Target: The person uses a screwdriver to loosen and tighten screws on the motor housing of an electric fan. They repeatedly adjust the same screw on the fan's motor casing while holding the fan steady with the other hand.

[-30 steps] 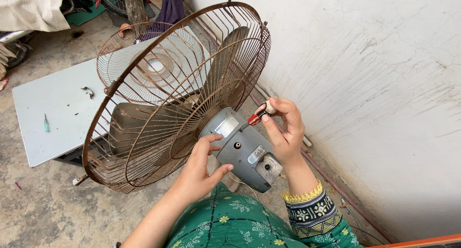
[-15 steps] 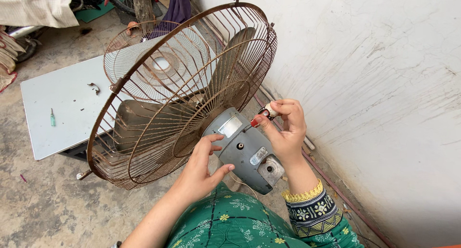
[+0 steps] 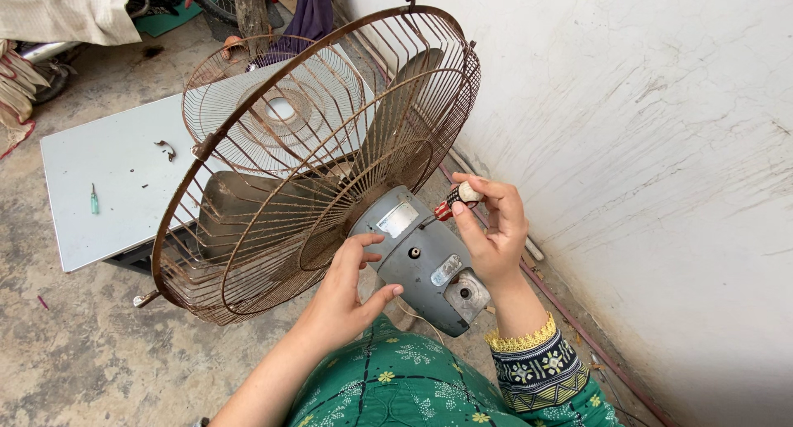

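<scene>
Screwdriver [image 3: 450, 204] in right hand [image 3: 496, 237], tip down-left into motor housing [image 3: 421, 258]

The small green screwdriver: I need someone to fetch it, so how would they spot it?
Find the pale grey board lying flat on the concrete floor, left of the rusty fan cage. Near its left edge lies the small green screwdriver, alone, the only green item there; the dark metal bits sit farther up.
</scene>
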